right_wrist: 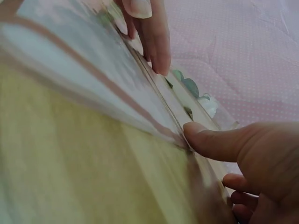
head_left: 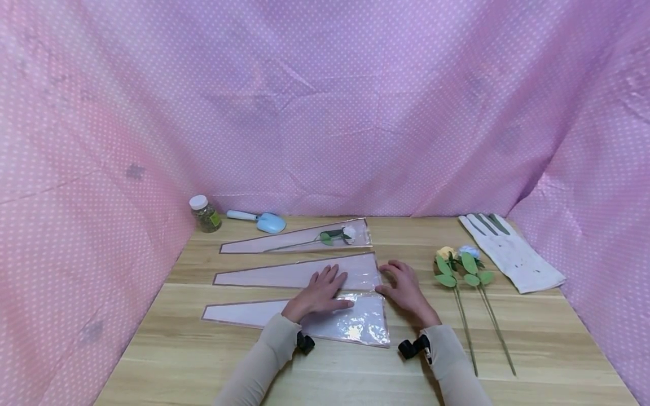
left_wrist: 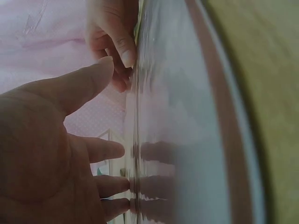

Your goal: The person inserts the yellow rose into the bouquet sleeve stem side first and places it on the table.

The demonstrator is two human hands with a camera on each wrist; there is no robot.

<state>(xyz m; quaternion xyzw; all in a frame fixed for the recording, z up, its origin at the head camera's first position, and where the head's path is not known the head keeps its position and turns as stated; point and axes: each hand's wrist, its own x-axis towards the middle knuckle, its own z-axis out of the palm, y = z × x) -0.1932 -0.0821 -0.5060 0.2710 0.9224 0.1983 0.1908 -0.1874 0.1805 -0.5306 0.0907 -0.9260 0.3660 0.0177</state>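
Three tapered flower sleeves of clear film with brown borders lie in a row, wide ends to the right. My left hand (head_left: 322, 293) rests with spread fingers on the middle sleeve (head_left: 279, 275); its wrist is over the near sleeve (head_left: 350, 324). At the middle sleeve's wide end, my right hand (head_left: 406, 287) touches the edge, thumb and fingers apart. The right thumb (right_wrist: 210, 140) meets the film's edge in the right wrist view. In the far sleeve (head_left: 244, 247) is a white artificial rose (head_left: 348, 234) with a green stem.
Right of the hands lie a yellow rose (head_left: 447, 254) and a blue rose (head_left: 468, 251), stems toward me. Beside them is a white glove (head_left: 523, 265). A lidded jar (head_left: 206, 216) and a light-blue trowel (head_left: 271, 223) are at the back left. Pink dotted cloth (head_left: 325, 113) surrounds the table.
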